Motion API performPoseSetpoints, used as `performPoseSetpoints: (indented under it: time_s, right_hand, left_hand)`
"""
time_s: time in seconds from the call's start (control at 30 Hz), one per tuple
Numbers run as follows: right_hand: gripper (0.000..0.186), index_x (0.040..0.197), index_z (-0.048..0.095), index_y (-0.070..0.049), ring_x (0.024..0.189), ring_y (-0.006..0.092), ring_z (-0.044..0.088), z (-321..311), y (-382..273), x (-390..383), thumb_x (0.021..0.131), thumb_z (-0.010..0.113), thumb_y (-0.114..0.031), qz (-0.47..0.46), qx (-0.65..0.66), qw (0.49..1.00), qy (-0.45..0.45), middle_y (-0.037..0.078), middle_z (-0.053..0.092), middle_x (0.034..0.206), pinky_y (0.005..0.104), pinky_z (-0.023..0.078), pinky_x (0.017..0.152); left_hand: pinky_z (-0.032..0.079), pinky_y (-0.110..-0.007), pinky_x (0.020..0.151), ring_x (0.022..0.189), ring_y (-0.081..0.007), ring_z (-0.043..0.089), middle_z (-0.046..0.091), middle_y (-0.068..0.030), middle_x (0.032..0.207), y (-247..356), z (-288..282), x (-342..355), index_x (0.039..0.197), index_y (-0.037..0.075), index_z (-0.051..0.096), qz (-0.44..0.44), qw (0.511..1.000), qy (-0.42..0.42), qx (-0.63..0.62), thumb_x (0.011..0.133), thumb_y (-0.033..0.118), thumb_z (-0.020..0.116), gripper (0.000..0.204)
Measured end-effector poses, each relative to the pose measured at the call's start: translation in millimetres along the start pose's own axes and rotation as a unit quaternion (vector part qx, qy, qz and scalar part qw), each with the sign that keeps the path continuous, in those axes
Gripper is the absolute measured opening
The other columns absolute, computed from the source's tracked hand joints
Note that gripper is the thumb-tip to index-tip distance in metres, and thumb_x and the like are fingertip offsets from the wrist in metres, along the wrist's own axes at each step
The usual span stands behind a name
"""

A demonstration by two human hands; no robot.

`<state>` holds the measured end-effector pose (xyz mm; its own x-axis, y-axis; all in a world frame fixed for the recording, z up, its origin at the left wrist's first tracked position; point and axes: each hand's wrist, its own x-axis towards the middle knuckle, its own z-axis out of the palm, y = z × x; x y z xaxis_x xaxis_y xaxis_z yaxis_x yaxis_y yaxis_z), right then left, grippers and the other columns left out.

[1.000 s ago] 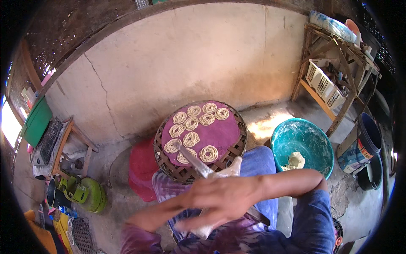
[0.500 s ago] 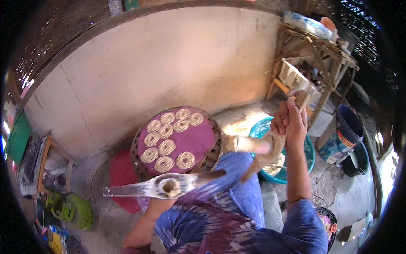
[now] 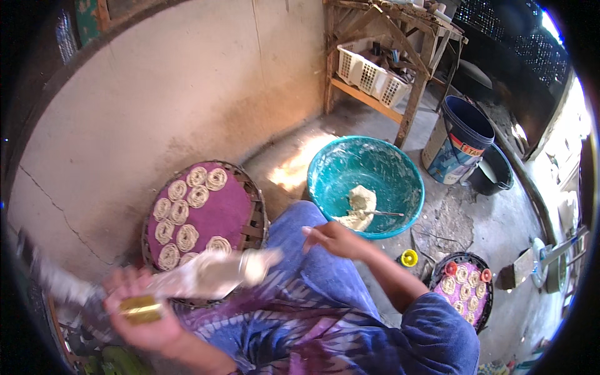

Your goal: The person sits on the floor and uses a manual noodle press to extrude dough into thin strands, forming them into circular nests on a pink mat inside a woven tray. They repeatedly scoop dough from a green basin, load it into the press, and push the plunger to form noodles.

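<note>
My left hand [image 3: 147, 315] is closed around a wooden press [image 3: 206, 275], blurred by motion and tilted on its side. A gold-coloured cylinder [image 3: 140, 309] shows at the hand, and blurred pale wood extends on both sides of it. My right hand [image 3: 334, 239] holds nothing; its fingers are stretched apart, over my knee by the near rim of a teal basin [image 3: 394, 164]. Inside the basin lie pale dough [image 3: 362, 200] and a thin-handled utensil [image 3: 384, 214]. Coiled dough rounds [image 3: 187, 237] lie on a purple-covered round woven tray [image 3: 231, 206], partly hidden by the press.
A smaller dark-rimmed tray [image 3: 447, 297] of dough coils stands at right, near a yellow round object [image 3: 408, 257]. Beyond the basin are a blue bucket [image 3: 459, 137], a black bucket [image 3: 494, 170], and a wooden stand [image 3: 412, 112] holding a white plastic basket [image 3: 369, 75].
My left hand has moved left and tipped the press over. The right hand has come down and no longer holds the wooden piece. The view has swung right, uncovering the basin.
</note>
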<state>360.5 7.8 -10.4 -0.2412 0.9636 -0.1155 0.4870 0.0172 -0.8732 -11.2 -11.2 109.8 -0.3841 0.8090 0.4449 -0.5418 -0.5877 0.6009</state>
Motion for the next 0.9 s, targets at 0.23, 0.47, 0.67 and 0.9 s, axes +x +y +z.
performPoseSetpoints:
  time_s: [0.23,0.47,0.67,0.9]
  right_hand:
    - [0.032,0.110,0.066,-0.007,0.092,0.0275,0.069,-82,136,-7,0.089,0.053,-0.027,0.340,-0.534,0.772,0.048,0.012,0.070,0.103,0.0414,0.053,0.076]
    - [0.020,0.085,0.071,-0.010,0.078,0.0257,0.071,-115,133,6,0.084,0.052,-0.018,0.225,-0.607,0.761,0.025,0.012,0.071,0.086,0.0395,0.055,0.063]
    - [0.019,0.097,0.067,-0.008,0.079,0.0280,0.071,-105,159,41,0.085,0.052,-0.013,0.273,-0.590,0.760,0.018,0.013,0.071,0.090,0.0395,0.056,0.064]
    - [0.024,0.094,0.071,-0.004,0.088,0.0338,0.070,-107,177,34,0.081,0.054,-0.013,0.265,-0.531,0.804,-0.038,0.020,0.070,0.097,0.0427,0.057,0.071]
  left_hand:
    - [0.036,-0.043,0.101,0.111,-0.0243,0.049,0.049,-0.0149,0.128,85,-105,12,0.134,-0.003,0.040,-0.109,0.896,0.120,0.414,0.091,0.026,0.056,0.055]
    - [0.040,-0.041,0.096,0.108,-0.0238,0.052,0.052,-0.0150,0.126,48,-174,-42,0.133,-0.004,0.043,-0.216,0.820,0.168,0.503,0.088,0.023,0.062,0.055]
    - [0.043,-0.039,0.093,0.106,-0.0233,0.055,0.054,-0.0150,0.124,25,-189,-63,0.131,-0.004,0.045,-0.161,0.841,0.236,0.460,0.086,0.020,0.066,0.055]
    - [0.047,-0.037,0.088,0.103,-0.0228,0.058,0.056,-0.0151,0.122,22,-188,-64,0.129,-0.005,0.048,-0.136,0.848,0.234,0.456,0.083,0.016,0.071,0.055]
